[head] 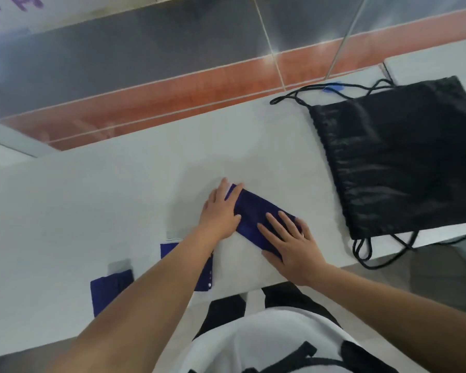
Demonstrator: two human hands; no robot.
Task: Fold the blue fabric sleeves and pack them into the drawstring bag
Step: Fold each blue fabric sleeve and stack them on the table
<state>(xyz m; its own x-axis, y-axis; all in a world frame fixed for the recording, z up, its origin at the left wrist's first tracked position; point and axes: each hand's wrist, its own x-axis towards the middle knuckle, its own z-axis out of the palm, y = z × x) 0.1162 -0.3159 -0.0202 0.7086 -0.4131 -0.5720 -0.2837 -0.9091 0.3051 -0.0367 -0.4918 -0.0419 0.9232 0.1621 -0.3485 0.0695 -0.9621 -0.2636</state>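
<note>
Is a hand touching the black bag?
No, the left hand and the right hand lie flat on a blue sleeve, and the bag lies apart from them.

head cam | wide-angle, 1 view only | faces fwd + down onto table [97,200] | close above, frame tilted

Bright, even overhead light, only faint soft shadows on the white table [105,200]. Glare spots on the glossy floor [273,53], sheen on the drawstring bag [393,168]. Overall soft, wide-angle bending at edges.
</note>
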